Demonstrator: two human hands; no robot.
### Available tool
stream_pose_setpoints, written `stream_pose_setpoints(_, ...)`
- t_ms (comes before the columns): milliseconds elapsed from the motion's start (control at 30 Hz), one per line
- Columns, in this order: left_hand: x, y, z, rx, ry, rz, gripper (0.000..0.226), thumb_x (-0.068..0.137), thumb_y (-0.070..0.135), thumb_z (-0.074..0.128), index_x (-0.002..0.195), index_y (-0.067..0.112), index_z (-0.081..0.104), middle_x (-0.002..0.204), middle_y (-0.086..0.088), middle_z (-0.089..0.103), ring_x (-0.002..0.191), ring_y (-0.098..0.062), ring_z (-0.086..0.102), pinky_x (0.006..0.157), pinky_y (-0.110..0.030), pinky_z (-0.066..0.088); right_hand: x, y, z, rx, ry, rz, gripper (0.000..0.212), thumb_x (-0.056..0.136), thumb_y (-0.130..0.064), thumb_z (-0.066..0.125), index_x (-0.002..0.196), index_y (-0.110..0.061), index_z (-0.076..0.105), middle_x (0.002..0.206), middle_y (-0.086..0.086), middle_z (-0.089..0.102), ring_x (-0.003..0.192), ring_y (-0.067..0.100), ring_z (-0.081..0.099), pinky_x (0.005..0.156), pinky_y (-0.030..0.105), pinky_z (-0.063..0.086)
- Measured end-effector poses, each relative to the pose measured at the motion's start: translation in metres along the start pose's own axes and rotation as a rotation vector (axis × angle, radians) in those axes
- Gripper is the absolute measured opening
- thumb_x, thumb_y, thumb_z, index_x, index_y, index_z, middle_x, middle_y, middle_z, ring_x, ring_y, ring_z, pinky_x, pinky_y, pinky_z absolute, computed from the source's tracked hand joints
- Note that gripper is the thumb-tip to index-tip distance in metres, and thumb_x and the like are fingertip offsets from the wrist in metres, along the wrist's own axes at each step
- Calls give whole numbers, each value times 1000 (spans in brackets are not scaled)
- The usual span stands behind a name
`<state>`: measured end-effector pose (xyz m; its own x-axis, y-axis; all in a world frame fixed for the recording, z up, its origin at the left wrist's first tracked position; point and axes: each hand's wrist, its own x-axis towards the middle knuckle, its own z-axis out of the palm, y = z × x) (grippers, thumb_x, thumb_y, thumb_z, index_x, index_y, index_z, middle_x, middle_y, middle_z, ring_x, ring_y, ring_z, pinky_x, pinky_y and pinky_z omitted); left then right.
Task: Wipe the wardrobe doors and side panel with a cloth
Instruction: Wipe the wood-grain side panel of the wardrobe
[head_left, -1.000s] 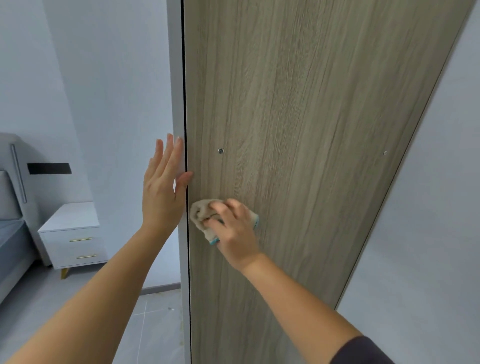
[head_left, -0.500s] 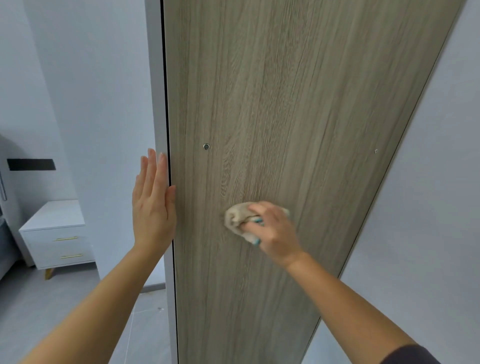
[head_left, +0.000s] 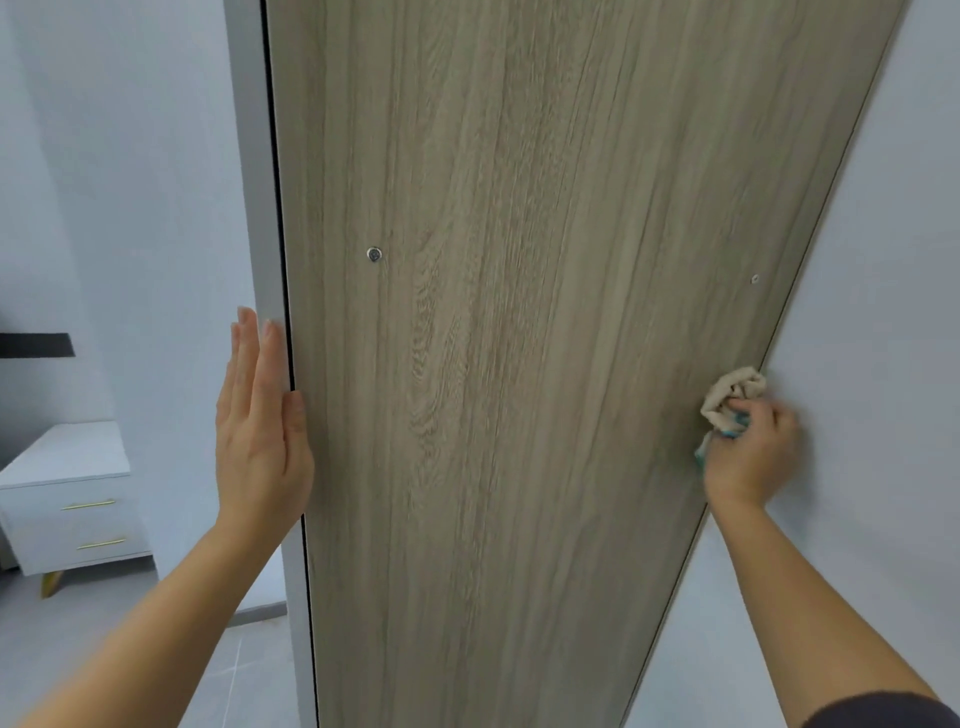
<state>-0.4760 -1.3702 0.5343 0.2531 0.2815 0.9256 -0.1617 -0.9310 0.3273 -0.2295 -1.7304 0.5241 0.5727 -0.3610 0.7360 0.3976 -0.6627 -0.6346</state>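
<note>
Half the cloth hides, blurred, in the right hand closed on it at the panel's right edge. Left hand lies flat and open on the left edge, a white nightstand far left.

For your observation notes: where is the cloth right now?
The cloth is bunched in the right hand, at the right edge of the wood-grain side panel, beside the grey wall.
</note>
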Motion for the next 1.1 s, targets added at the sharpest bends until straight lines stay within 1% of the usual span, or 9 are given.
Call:
stream_pose_setpoints(100, -23, -10, 8, -34, 28, 20, 54, 100, 12, 25, 153, 16, 10, 160, 7, 3, 149, -19, 6, 121, -35, 12, -5, 24, 11, -44, 26, -49, 43, 72, 12, 66, 112, -3, 64, 117, 22, 54, 104, 39, 51, 78, 42, 44)
stream_pose_setpoints(167, -35, -16, 10, -65, 39, 40, 55, 100, 14, 24, 152, 24, 9, 160, 13, 3, 149, -17, 6, 121, -30, 10, -12, 30, 17, 15, 83, -55, 45, 75, 10, 64, 117, -4, 63, 119, 22, 54, 107, 37, 51, 85, 42, 44)
stream_pose_setpoints(267, -54, -25, 12, -112, 49, 77, 57, 98, 14, 24, 150, 32, 11, 158, 20, 5, 149, -12, 6, 120, -25, 9, -21, 32, 27, 154, 183, -58, 46, 78, 8, 61, 122, -6, 63, 119, 22, 53, 109, 35, 50, 89, 30, 39)
stream_pose_setpoints(367, -76, -33, 16, -164, 45, 98, 60, 96, 8, 28, 150, 27, 13, 158, 21, 7, 148, -11, 7, 120, -24, 10, -32, 26, 38, 281, 235, -116, 47, 77, 8, 60, 122, -6, 64, 117, 25, 50, 107, 37, 50, 93, 28, 38)
stream_pose_setpoints(600, -102, -49, 26, -282, 87, 159, 62, 93, 0, 31, 152, 16, 18, 158, 20, 14, 147, -7, 10, 118, -19, 10, -89, -36, 49, 505, 231, -440, 44, 79, 9, 64, 119, -9, 66, 117, 19, 47, 102, 19, 50, 90, 5, 34)
stream_pose_setpoints(667, -107, -54, 30, -313, 96, 164, 61, 94, 2, 31, 152, 18, 18, 156, 24, 15, 146, -3, 10, 117, -16, 10, -106, -57, 54, 522, 235, -548, 43, 78, 8, 67, 117, -9, 66, 116, 17, 48, 102, 19, 50, 89, 9, 37)
stream_pose_setpoints(800, -121, -64, 36, -295, 123, 199, 58, 102, 0, 31, 152, 23, 16, 157, 22, 14, 145, 3, 8, 115, -10, 8, -155, -102, 64, 544, 248, -746, 38, 77, 2, 70, 113, -10, 68, 112, 14, 50, 99, 29, 53, 87, 30, 45)
stream_pose_setpoints(933, -139, -68, 39, -260, 146, 225, 57, 102, 8, 32, 145, 40, 13, 155, 24, 13, 144, 6, 7, 114, -9, 8, -217, -144, 71, 566, 198, -907, 38, 77, -3, 72, 113, -13, 69, 111, 11, 50, 101, 27, 49, 88, 32, 45)
stream_pose_setpoints(1100, -147, -73, 39, -213, 165, 229, 58, 101, 6, 33, 146, 37, 14, 151, 28, 14, 143, 7, 7, 109, -1, 9, -280, -170, 85, 571, 208, -1117, 34, 78, -3, 69, 111, -13, 70, 113, 14, 55, 103, 30, 48, 84, 42, 49)
